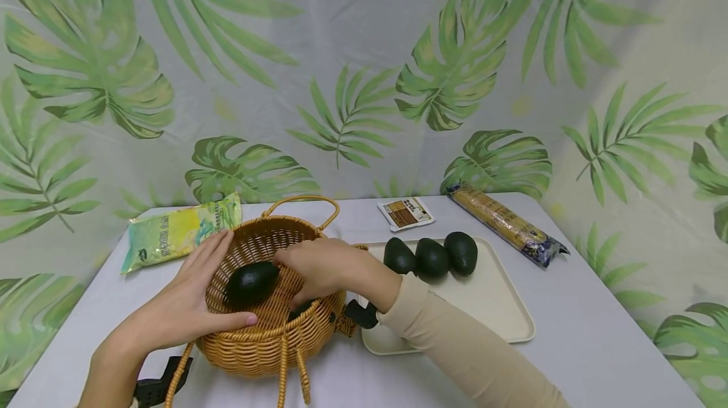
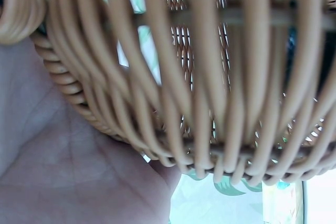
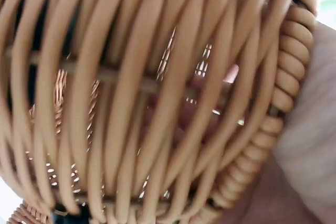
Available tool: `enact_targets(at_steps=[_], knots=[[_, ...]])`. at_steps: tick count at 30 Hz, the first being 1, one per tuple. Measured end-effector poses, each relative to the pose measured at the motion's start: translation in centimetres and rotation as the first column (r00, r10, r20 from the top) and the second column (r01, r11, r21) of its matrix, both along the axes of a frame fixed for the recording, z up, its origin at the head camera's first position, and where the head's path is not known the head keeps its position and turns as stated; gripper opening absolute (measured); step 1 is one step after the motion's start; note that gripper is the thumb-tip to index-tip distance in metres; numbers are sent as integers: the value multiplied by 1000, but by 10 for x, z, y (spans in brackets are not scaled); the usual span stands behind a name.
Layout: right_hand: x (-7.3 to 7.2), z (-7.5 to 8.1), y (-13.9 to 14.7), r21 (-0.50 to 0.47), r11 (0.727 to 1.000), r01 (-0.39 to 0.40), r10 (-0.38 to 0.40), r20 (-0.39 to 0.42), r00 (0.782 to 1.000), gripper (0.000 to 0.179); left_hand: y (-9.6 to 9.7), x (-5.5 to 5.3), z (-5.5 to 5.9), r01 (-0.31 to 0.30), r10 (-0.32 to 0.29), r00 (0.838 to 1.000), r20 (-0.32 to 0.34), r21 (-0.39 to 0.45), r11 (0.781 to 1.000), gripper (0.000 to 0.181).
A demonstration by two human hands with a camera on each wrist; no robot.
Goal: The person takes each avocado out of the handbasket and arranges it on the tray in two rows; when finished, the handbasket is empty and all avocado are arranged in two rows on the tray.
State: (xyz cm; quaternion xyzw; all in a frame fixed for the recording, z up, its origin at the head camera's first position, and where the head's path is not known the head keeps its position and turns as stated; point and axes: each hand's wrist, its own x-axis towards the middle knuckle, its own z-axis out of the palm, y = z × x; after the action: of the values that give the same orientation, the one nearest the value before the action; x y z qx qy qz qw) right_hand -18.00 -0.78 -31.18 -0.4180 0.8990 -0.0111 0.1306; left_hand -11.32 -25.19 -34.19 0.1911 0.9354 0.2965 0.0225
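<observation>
A round wicker basket (image 1: 244, 354) stands at the front left of the table. Inside it lies a dark green avocado (image 1: 252, 284), and part of another avocado (image 1: 301, 310) shows by the right rim. My left hand (image 1: 176, 313) rests against the basket's left side, its thumb along the near rim and its fingers stretched along the far left. In the left wrist view its palm touches the braided rim (image 2: 65, 83). My right hand (image 1: 318, 266) reaches over the right rim into the basket, spread fingers by the avocados; the wicker largely hides them in the right wrist view.
Three avocados (image 1: 432, 259) sit in a row on a cream tray (image 1: 500, 307), right of the basket. Behind are a yellow-green packet (image 1: 170, 237), a small brown-and-white packet (image 1: 406, 213) and a long pack of noodles (image 1: 503, 218). The basket's looped handle (image 1: 304, 198) stands up behind.
</observation>
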Motion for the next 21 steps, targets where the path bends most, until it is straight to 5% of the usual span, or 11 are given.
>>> enact_targets(at_steps=[11, 21], knots=[[2, -4, -14, 160, 985, 72, -64, -51, 997, 76, -1, 1, -1, -1, 1, 1000, -4, 20, 1000, 130], [3, -6, -17, 212, 975, 63, -48, -73, 996, 44, -1, 2, 0, -6, 6, 1000, -3, 18, 1000, 130]])
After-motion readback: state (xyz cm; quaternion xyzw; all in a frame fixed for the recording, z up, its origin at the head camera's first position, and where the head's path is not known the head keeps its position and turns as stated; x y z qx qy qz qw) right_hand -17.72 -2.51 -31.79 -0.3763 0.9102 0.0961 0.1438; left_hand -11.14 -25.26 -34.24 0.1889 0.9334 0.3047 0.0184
